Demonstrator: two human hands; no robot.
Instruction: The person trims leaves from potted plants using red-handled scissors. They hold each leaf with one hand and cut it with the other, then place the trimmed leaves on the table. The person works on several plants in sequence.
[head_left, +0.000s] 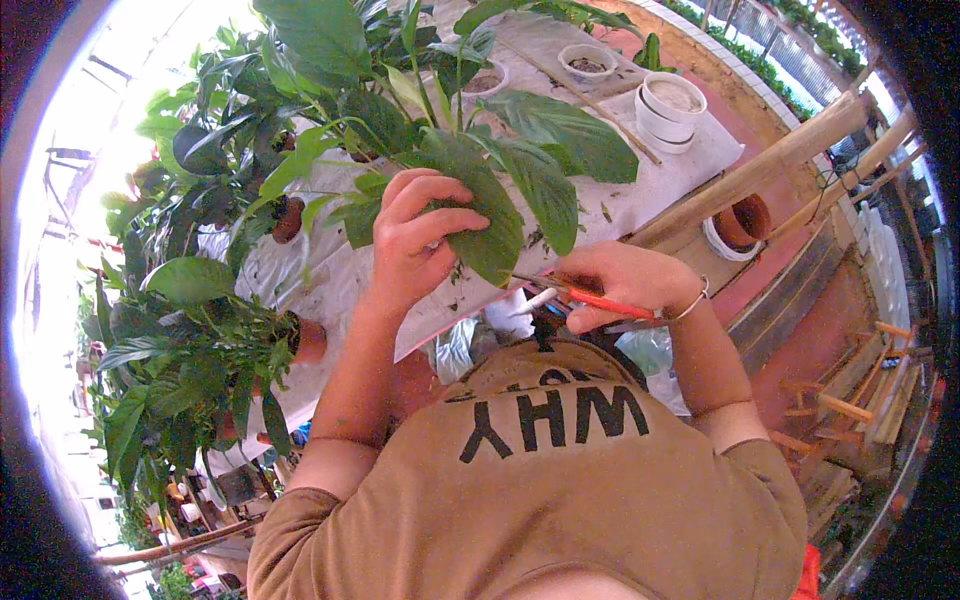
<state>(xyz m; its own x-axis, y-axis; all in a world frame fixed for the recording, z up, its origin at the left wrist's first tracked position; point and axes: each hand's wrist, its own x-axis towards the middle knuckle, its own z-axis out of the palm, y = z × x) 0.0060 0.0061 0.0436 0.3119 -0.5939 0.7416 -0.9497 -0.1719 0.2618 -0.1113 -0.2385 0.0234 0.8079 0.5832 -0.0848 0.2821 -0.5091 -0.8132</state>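
My left hand (424, 232) holds a broad green leaf (487, 225) of a large potted plant, thumb beneath and fingers over its face. My right hand (626, 281) is closed around the red handles of scissors (607, 302). Their thin metal blades point left and lie at the leaf's lower tip; whether they touch it is not plain. More wide leaves (562, 135) of the same plant spread above both hands. Its own pot is hidden under the foliage. Small green clippings (536, 238) are scattered on the white table cover (615, 214).
Several potted leafy plants (187, 300) crowd the left side. At the upper right are a bowl with dark contents (587, 61), stacked white tubs (670, 109) and a thin stick (600, 112). A wooden rail (750, 169) runs past the table, with a brown pot (741, 221) beyond it.
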